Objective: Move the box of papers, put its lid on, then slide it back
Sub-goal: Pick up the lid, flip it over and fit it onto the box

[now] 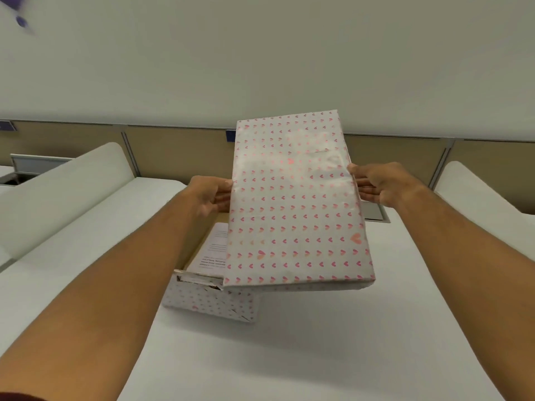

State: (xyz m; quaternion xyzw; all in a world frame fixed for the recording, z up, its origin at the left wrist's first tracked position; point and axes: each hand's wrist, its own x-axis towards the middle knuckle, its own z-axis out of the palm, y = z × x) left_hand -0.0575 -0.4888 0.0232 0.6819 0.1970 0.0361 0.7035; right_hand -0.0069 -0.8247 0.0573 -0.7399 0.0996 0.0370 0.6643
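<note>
The lid (295, 204), wrapped in white paper with small pink hearts, hangs in the air above the box, tilted and shifted to the right of it. My left hand (210, 195) grips its left long edge and my right hand (379, 183) grips its right long edge. Below it the open box (208, 302), in the same heart paper, rests on the white table (318, 357). Printed papers (214, 250) show inside the box on its left side; the lid hides the rest of the box.
White curved dividers rise at the left (66, 192) and right (486, 192) of the table. A tan partition panel (179, 151) runs along the back. A grey cable hatch (373, 212) sits behind the lid's right edge.
</note>
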